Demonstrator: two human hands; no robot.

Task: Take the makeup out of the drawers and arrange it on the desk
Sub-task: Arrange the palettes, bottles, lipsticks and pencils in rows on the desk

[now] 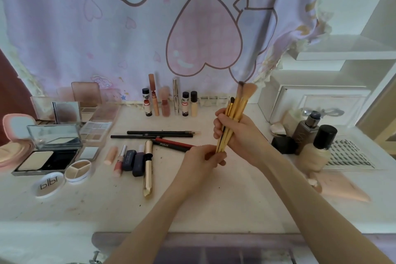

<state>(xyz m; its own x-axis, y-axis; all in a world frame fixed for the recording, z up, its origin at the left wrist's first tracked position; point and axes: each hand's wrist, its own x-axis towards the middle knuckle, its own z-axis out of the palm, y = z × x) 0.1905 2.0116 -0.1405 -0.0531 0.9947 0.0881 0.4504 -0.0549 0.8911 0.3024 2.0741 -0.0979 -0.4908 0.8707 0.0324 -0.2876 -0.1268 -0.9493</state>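
Several brushes: a bundle of gold-handled makeup brushes [232, 118] stands bristles-up above the desk [192, 203], right of centre.
Right hand: the right hand [237, 133] is curled round the middle of the handles, holding the whole bundle.
Left hand: the left hand [201, 161] pinches the lower handle tips, fingers bent round them, seemingly squaring them or drawing one out; which one cannot be told.
Just beyond the hands: red and black pencils [171, 146] lie touching the left hand's far side, with more black pencils [158, 134] farther back.
Left side: lip tubes [128, 158], a gold pen-like stick [148, 167], open powder compacts [47, 156] and palettes [96, 128].
Far edge: a row of small upright bottles [169, 100] against the cloth.
Right side: foundation bottles [315, 141] and a lash tray [351, 154].
Near edge: an open drawer [214, 251].
Risk: a loose brush could slide from the bundle if the pinch pulls unevenly, landing among the pencils; a wide swing rightward could knock the foundation bottles over.
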